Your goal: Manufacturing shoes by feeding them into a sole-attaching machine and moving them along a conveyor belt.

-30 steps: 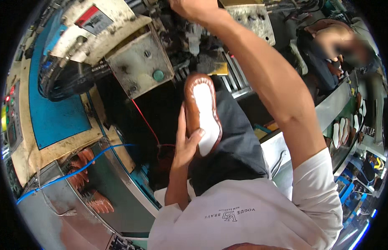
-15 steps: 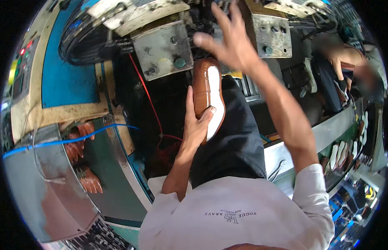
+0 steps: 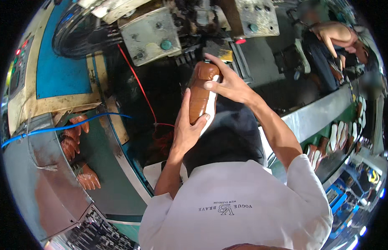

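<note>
A brown leather shoe upper (image 3: 199,100) with a white sole board along its right side is held out over my lap, tilted. Around its near end wraps my left hand (image 3: 186,135), the thumb pressed on the white board. My right hand (image 3: 232,85) grips the far end, its thumb on the white edge and its index finger reaching over the tip. The undersides of both grips are hidden.
Ahead stands a machine with metal blocks (image 3: 150,37). A blue hose (image 3: 69,128) crosses the left conveyor (image 3: 114,175), which bears several brown uppers (image 3: 87,178). More white-bottomed shoes (image 3: 337,135) lie at right. Another person (image 3: 335,37) sits at far right.
My right hand has come down from the machine and taken hold of the upper's far end. The upper has turned so more brown leather shows. The view has shifted slightly.
</note>
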A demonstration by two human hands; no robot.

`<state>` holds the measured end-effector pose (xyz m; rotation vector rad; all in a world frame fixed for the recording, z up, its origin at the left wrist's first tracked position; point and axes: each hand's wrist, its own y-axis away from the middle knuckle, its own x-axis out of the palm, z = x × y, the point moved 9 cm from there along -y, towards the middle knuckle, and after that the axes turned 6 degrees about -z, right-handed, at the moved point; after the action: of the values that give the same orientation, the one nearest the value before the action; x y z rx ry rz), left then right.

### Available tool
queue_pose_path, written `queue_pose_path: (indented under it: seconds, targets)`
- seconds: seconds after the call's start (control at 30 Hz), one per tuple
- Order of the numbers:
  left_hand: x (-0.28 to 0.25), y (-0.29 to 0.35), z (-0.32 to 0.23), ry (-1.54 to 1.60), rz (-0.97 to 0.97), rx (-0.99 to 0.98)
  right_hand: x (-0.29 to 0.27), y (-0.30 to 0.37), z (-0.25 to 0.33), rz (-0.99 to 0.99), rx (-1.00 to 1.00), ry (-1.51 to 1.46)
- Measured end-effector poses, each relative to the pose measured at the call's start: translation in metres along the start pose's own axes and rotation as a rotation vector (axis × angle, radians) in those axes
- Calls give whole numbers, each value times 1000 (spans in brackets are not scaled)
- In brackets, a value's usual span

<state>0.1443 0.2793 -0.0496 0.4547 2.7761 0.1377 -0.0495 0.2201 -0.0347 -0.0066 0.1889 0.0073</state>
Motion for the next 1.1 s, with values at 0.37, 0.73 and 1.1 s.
queue_pose_path:
  seconds: [0.37, 0.73, 1.1]
  targets:
    - [67, 34, 6, 42, 235, -33, -81, 119, -82, -209, 362, -384]
    - [105, 26, 67, 263, 374, -387, -152, 517, -226, -883, 1054, 912]
    - [112, 34, 72, 152, 393, -275, -148, 337, -169, -532, 787, -314]
